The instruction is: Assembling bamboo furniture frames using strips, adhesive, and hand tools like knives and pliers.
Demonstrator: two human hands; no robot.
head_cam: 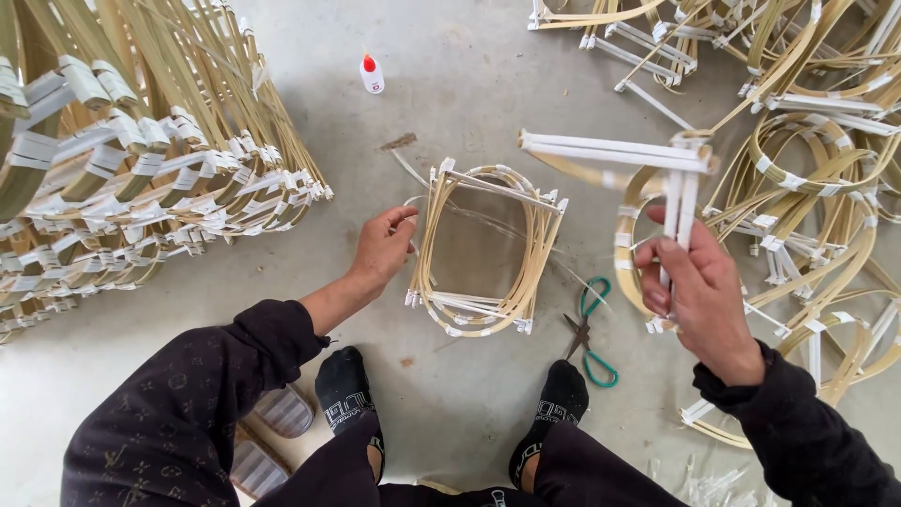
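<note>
A small stack of bent bamboo-strip frames (488, 249), bound with white tape at the corners, lies on the grey concrete floor in front of me. My left hand (383, 246) rests against its left side, fingers curled on the strips. My right hand (699, 291) is raised at the right and grips a taped bamboo frame piece (615, 150), whose white-wrapped bar sticks out to the left above the floor. My black-socked feet (347, 385) sit below the stack.
A big pile of finished bamboo frames (141, 160) fills the left. Loose frames and rings (807, 141) cover the right. Green-handled scissors (591, 329) lie by my right foot. A small white glue bottle with a red cap (372, 73) stands at the back.
</note>
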